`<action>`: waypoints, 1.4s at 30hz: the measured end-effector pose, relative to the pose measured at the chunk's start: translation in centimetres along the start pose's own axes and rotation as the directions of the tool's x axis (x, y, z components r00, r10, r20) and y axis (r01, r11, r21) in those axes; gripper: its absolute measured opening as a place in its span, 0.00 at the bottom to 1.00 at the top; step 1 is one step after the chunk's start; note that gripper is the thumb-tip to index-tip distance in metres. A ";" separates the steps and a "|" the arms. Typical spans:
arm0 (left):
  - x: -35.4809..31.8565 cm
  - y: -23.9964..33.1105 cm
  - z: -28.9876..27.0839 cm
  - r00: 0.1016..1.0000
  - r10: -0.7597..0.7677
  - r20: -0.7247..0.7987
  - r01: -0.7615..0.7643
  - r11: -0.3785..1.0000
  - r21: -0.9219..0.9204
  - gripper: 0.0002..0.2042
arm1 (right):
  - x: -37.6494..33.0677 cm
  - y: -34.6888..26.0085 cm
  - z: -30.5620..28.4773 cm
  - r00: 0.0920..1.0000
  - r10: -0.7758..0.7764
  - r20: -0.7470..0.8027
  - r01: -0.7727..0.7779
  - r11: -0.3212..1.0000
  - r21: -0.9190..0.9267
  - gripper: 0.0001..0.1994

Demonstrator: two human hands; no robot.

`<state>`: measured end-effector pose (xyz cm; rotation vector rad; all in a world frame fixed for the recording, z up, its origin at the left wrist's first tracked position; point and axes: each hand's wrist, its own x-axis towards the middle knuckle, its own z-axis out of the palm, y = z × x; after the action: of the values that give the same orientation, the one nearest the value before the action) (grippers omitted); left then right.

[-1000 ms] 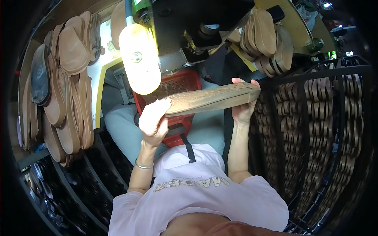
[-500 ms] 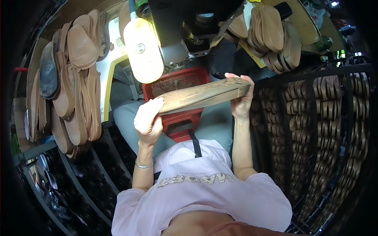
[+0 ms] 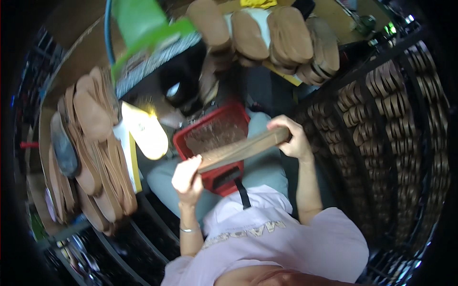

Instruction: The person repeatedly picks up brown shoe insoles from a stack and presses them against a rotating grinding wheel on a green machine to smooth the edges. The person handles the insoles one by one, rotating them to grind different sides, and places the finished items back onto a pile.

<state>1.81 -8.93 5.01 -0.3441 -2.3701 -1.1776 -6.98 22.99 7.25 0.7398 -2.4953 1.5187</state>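
We grip a brown shoe sole [image 3: 243, 148] by both ends, left hand [image 3: 187, 175] and right hand [image 3: 292, 138] clenched around it, just above the red basket [image 3: 229, 176] on our lap.

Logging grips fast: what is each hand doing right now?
Left hand: closed on the near end of the brown shoe sole.
Right hand: closed on its far end.

yellow label [image 3: 258, 3] top edge, above soles.
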 end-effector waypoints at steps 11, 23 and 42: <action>7.3 -13.4 -2.6 0.678 -0.523 -0.516 0.262 0.829 -0.495 0.12 | -6.1 1.3 -0.2 0.605 0.785 -0.131 -0.169 0.288 0.943 0.14; 9.3 -16.3 -0.9 0.656 -0.720 -0.229 0.226 0.476 -0.850 0.17 | 18.3 8.5 5.8 0.716 0.697 -0.024 0.124 -0.093 0.988 0.21; -3.3 -0.6 -5.0 0.641 -0.620 -0.452 0.404 0.774 -0.488 0.16 | 0.4 4.2 15.0 0.761 0.343 0.551 -0.638 0.551 0.538 0.45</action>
<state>5.85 -13.34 5.52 0.6001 -1.7158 -1.6673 -7.25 11.54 -3.26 0.3951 -2.4604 2.9229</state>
